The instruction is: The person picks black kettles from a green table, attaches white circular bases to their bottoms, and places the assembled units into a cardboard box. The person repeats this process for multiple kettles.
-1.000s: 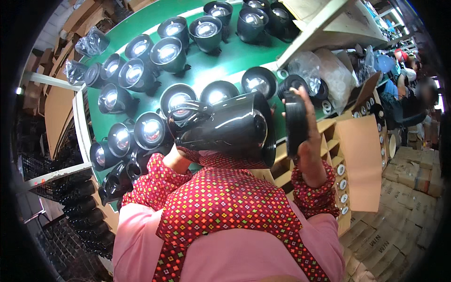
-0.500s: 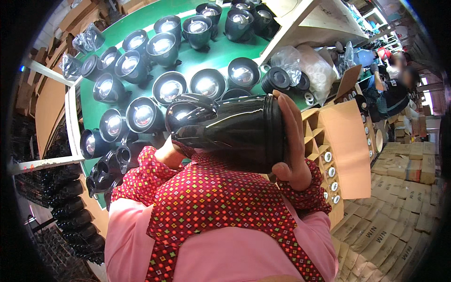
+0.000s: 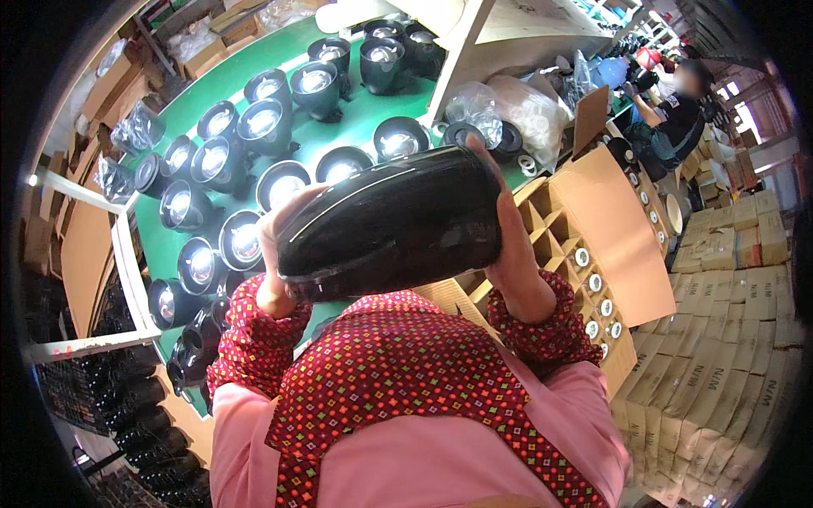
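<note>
One black jug (image 3: 389,224) is sideways in the head view, between left hand (image 3: 273,254) and right hand (image 3: 514,245), fingers (image 3: 491,165) gripping its ends. Beyond the fingers, pots (image 3: 314,91) crowd the worktop (image 3: 364,127); right of the fingers sits a carton (image 3: 610,237).

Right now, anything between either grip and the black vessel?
Nothing visible. The left grip and right grip both touch the black vessel directly, one at each end. The other dark pots stand beyond it on the green table, not in between. Some fingers are hidden.
</note>
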The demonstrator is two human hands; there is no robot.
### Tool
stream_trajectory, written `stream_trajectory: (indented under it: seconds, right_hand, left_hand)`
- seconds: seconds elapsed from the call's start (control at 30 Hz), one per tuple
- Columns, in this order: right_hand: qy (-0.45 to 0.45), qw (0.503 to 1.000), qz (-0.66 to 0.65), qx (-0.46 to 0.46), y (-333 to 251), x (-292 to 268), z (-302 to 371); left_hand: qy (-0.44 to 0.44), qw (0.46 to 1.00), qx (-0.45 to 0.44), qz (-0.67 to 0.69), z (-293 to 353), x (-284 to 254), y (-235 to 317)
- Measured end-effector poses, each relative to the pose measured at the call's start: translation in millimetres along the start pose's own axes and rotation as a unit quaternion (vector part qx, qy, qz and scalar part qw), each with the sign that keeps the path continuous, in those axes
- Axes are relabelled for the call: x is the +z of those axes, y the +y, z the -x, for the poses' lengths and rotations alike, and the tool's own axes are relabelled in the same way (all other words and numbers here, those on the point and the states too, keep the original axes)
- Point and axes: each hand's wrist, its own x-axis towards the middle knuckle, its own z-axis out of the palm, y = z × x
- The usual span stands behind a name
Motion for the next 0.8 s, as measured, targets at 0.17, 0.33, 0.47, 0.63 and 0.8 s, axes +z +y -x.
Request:
stream_trajectory:
  seconds: [0.17,0.33,0.47,0.63,0.8]
  right_hand:
    - [0.014,1.0,0.004,-0.005,-13,7,12]
    - [0.024,0.981,0.126,-0.142,4,-5,30]
    - [-0.016,0.908,0.313,-0.279,-4,-10,30]
    - [-0.081,0.867,0.333,-0.362,-14,-13,18]
    - [-0.011,0.985,0.134,-0.11,22,-24,26]
  left_hand:
    - [-0.028,0.995,0.085,-0.044,6,1,15]
    - [-0.059,0.997,-0.017,0.05,3,-5,12]
    - [-0.015,0.938,-0.149,0.312,19,-4,-40]
    - [-0.01,0.958,-0.115,0.262,22,-3,-25]
    - [-0.118,0.872,0.308,-0.362,-17,0,52]
